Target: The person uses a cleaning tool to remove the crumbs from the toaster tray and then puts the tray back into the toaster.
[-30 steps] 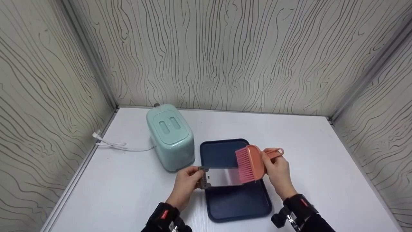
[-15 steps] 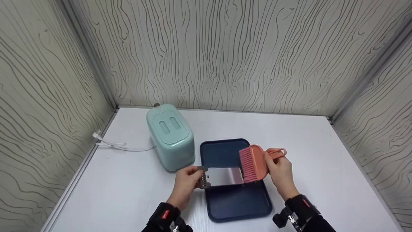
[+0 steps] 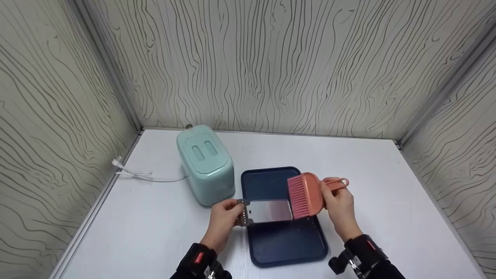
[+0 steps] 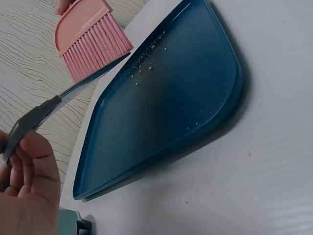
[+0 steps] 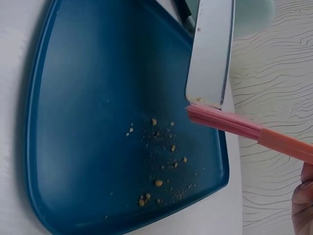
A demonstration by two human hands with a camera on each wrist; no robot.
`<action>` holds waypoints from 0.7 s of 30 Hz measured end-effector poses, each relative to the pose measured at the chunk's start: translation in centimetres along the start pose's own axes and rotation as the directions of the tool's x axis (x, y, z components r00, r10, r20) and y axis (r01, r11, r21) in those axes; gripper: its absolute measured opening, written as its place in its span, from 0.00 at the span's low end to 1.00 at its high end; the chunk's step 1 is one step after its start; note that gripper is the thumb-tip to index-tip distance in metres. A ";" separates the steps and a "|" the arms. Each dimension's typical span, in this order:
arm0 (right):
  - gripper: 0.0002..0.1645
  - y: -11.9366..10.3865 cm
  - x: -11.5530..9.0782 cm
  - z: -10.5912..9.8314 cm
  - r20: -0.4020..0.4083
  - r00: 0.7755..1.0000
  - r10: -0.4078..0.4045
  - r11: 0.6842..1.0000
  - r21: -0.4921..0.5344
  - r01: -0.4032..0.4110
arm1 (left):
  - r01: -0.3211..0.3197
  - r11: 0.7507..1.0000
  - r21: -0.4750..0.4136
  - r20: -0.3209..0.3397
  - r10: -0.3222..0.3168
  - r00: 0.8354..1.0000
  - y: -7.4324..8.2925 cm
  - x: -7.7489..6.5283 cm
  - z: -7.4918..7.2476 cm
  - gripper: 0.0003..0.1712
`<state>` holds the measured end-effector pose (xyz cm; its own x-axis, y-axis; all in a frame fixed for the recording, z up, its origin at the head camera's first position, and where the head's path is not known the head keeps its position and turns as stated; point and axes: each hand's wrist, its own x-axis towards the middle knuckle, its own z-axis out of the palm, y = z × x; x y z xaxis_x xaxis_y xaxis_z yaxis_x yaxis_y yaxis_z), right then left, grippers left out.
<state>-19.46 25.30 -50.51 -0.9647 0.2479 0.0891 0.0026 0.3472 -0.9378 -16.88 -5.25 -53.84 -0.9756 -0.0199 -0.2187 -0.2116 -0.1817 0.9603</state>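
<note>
The tray [image 3: 288, 246] lies below both grips, the toaster [image 3: 209, 166] beyond the left hand [image 3: 223, 217]. The right hand [image 3: 338, 205] grasps the brush [image 3: 313, 193] by its handle, bristles pointing toward the left grip, at the free end of the plate [image 3: 267, 211]. The left hand pinches the plate's other end, thumb uppermost, its remaining fingers mostly hidden in the head view. Crumbs [image 5: 158, 183] dot the tray nearer the right grip, the finest hard to distinguish.
</note>
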 end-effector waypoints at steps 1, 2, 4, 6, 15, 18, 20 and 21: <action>0.21 -0.3 -0.1 0.1 0.006 1.000 0.002 1.000 0.015 -0.003 | 0.000 1.000 -0.002 0.001 0.000 1.000 0.0 0.0 0.0 0.11; 0.21 -0.5 -0.2 0.2 0.012 1.000 0.001 0.999 0.033 -0.001 | 0.001 1.000 -0.005 0.002 -0.001 1.000 0.0 0.1 0.1 0.11; 0.20 -1.2 -0.6 0.5 0.026 1.000 -0.004 0.996 0.091 0.002 | -0.005 1.000 0.000 0.004 0.005 1.000 0.0 0.0 0.1 0.11; 0.18 -1.8 -0.9 0.9 0.044 0.999 -0.013 0.990 0.144 0.007 | -0.009 1.000 0.002 0.009 0.009 1.000 0.0 0.0 0.2 0.11; 0.17 -4.1 -2.9 3.7 0.151 0.988 -0.035 0.949 0.314 -0.015 | 0.006 1.000 0.023 0.003 -0.006 1.000 0.0 -0.1 0.4 0.12; 0.17 -4.5 -3.6 4.4 0.191 0.981 -0.045 0.947 0.320 -0.018 | 0.007 1.000 0.015 0.004 -0.007 1.000 0.1 -0.1 0.5 0.12; 0.17 -4.7 -3.9 4.8 0.209 0.976 -0.053 0.948 0.317 -0.016 | 0.007 1.000 0.005 0.009 -0.007 1.000 0.1 -0.1 0.5 0.12; 0.17 -4.7 -4.0 4.9 0.214 0.975 -0.059 0.948 0.317 -0.012 | 0.006 1.000 0.000 0.011 -0.006 1.000 0.1 -0.1 0.5 0.12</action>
<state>-16.87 18.21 -48.16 -0.9971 0.0275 0.0707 -0.0696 0.0399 -0.9968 -16.86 -4.76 -53.68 -0.9749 -0.0075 -0.2226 -0.2176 -0.1813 0.9591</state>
